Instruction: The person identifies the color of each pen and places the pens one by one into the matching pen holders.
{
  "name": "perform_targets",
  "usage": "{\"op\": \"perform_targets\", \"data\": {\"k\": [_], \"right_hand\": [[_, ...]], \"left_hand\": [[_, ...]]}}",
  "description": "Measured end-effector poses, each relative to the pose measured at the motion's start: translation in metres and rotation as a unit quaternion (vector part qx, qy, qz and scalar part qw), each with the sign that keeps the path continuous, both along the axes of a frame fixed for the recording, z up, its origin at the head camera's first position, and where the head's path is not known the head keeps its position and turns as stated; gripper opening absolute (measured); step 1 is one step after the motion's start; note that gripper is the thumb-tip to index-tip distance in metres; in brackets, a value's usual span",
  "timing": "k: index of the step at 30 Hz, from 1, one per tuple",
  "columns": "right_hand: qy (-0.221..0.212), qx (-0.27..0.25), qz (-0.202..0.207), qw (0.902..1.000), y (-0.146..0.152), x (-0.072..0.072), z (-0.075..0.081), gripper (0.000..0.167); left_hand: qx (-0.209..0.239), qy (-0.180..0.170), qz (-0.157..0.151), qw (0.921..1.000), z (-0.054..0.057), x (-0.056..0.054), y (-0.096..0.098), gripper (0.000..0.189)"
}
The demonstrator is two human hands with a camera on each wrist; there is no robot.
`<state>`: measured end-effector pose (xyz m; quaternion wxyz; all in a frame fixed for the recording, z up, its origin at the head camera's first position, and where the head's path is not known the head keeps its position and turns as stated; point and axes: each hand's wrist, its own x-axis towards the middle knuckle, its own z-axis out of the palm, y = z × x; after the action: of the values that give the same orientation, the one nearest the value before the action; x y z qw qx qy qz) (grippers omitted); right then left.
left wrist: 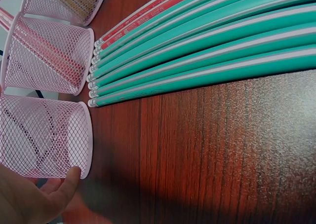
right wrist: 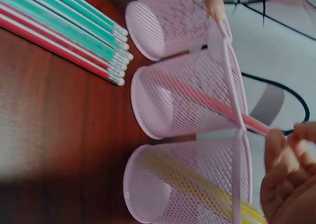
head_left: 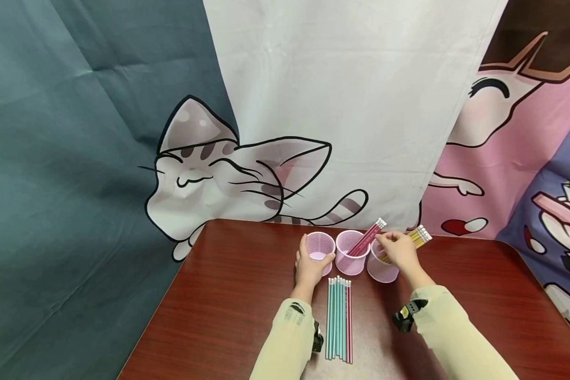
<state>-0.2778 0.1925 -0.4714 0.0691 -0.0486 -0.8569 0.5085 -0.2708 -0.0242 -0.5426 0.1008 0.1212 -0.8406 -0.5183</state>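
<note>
Three pink mesh pencil cups stand side by side. My left hand (head_left: 310, 268) grips the left cup (left wrist: 47, 135), thumb on its near side and fingers around its left; no pencils show in it. Red pencils (head_left: 364, 240) lean rightward in the middle cup (head_left: 350, 266). My right hand (head_left: 400, 252) is above the right cup (head_left: 382, 272), its curled fingertips at the upper part of the red pencils, seeming to pinch them; the contact is partly hidden. Yellow pencils (head_left: 420, 236) lean in the right cup, partly behind that hand.
Several teal pencils (head_left: 337, 316) and a couple of red pencils (head_left: 349, 327) lie in a row on the brown table (head_left: 228, 306), eraser ends toward the cups. A printed cloth backdrop (head_left: 361, 105) hangs behind the table's far edge.
</note>
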Motion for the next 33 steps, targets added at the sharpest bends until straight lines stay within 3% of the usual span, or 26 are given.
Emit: {"op": "perform_targets", "data": {"k": [3,6,9,12,17,21,25,33], "right_hand": [[0.032,0.004,0.056,0.9979,-0.009,0.009,-0.004,0.023],[0.043,0.011,0.136,0.9897,-0.02,0.02,-0.013,0.016],[0.017,0.028,0.205,0.9781,-0.028,0.031,-0.028,0.012],[-0.021,0.047,0.229,0.9719,-0.033,0.038,-0.049,0.013],[-0.043,0.09,0.191,0.9765,-0.034,0.044,-0.081,0.021],[-0.052,0.127,0.145,0.9799,-0.034,0.046,-0.098,0.028],[-0.073,0.156,0.12,0.9777,-0.036,0.048,-0.102,0.033],[-0.077,0.168,0.112,0.9763,-0.038,0.049,-0.1,0.03]], "left_hand": [[-0.004,0.006,0.001,1.0,0.0,0.001,0.0,0.095],[-0.006,0.01,0.0,0.9999,0.0,0.001,0.0,0.095],[-0.002,0.01,0.0,0.9999,0.0,0.0,0.0,0.094],[0.001,0.007,0.0,1.0,-0.002,-0.001,0.0,0.094],[-0.001,0.006,0.0,1.0,-0.004,-0.002,0.0,0.094],[-0.001,0.005,0.0,1.0,-0.004,-0.001,0.0,0.094],[0.0,0.002,-0.001,1.0,-0.003,-0.001,0.0,0.094],[0.002,0.002,0.0,1.0,-0.003,-0.002,-0.001,0.095]]}}
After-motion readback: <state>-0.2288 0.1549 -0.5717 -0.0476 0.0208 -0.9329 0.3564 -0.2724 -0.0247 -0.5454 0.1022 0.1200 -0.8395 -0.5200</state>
